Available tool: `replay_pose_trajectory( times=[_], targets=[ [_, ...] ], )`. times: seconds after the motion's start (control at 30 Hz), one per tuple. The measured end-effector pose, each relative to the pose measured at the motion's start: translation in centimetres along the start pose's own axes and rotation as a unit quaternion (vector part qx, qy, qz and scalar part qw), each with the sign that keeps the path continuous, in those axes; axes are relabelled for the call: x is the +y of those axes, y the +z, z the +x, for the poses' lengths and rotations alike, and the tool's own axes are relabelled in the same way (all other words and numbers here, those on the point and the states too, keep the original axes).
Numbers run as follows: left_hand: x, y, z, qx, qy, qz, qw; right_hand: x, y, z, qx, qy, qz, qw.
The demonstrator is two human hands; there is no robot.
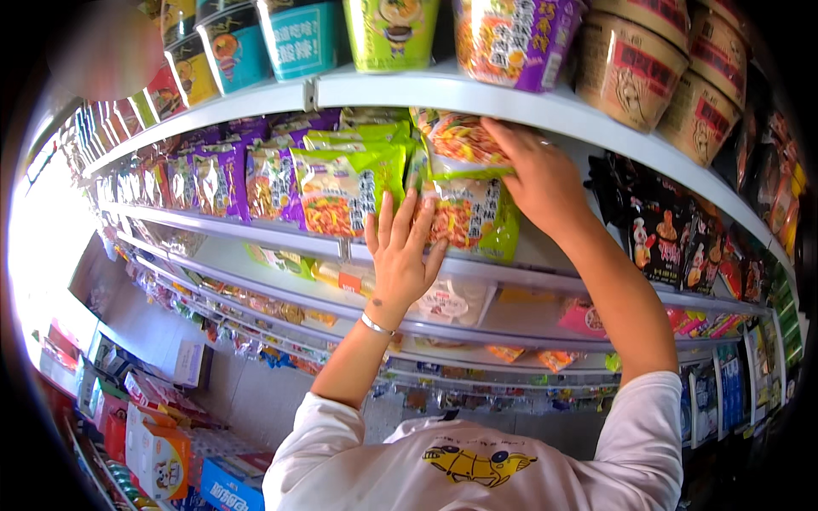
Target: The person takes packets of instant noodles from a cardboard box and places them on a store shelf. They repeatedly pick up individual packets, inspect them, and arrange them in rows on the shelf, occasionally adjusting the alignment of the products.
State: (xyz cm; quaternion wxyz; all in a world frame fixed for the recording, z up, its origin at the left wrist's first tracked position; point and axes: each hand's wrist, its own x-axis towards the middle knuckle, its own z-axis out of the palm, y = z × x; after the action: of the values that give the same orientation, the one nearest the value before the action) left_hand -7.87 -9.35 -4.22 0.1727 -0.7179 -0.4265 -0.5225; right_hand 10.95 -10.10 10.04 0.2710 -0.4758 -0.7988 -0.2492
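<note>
Green-edged instant noodle packets stand on a shelf in front of me. My right hand (543, 175) grips the right edge of an upper noodle packet (461, 142), which is tilted just under the shelf above. Below it, another green noodle packet (460, 214) stands at the front of the shelf. My left hand (406, 252) is spread, its fingertips against that lower packet and the gap beside it. Left of these fingers stands a further green packet (332, 198), with more behind it.
Noodle cups (517, 45) line the shelf above, whose white front edge (409, 89) overhangs my hands. Purple packets (220, 182) stand to the left, black packets (658, 223) to the right. Bagged food (450, 300) lies one shelf down. Cartons (156, 450) are stacked at lower left.
</note>
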Motion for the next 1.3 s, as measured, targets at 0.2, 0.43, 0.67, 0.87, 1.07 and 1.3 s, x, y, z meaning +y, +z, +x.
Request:
replay_pose_trajectory(
  times=[0.2, 0.43, 0.67, 0.87, 1.07, 1.3],
  targets=[
    [-1.3, 2.0, 0.5, -0.078, 0.018, 0.057, 0.995, 4.2, 10.6, 9.5, 0.115, 0.056, -0.039, 0.991],
    [-2.1, 1.3, 0.3, -0.062, 0.026, 0.048, 0.997, 2.8, 14.7, 16.9, -0.014, 0.134, 0.019, 0.991],
    [-1.6, 1.9, 0.5, -0.064, 0.021, 0.039, 0.997, 2.9, 12.9, 17.1, -0.146, 0.117, 0.044, 0.981],
    [-1.1, 1.5, 0.3, -0.099, 0.007, 0.079, 0.992, 1.3, 9.3, 13.6, -0.145, 0.027, 0.128, 0.981],
    [-3.2, 3.2, -0.7, -0.052, 0.033, 0.083, 0.995, -3.1, -0.3, -2.3, -0.018, -0.084, 0.148, 0.985],
    [4.9, 2.9, -6.5, 0.114, 0.175, -0.434, 0.876, -6.4, -5.3, -28.8, -0.091, 0.287, 0.332, 0.894]
  ],
)
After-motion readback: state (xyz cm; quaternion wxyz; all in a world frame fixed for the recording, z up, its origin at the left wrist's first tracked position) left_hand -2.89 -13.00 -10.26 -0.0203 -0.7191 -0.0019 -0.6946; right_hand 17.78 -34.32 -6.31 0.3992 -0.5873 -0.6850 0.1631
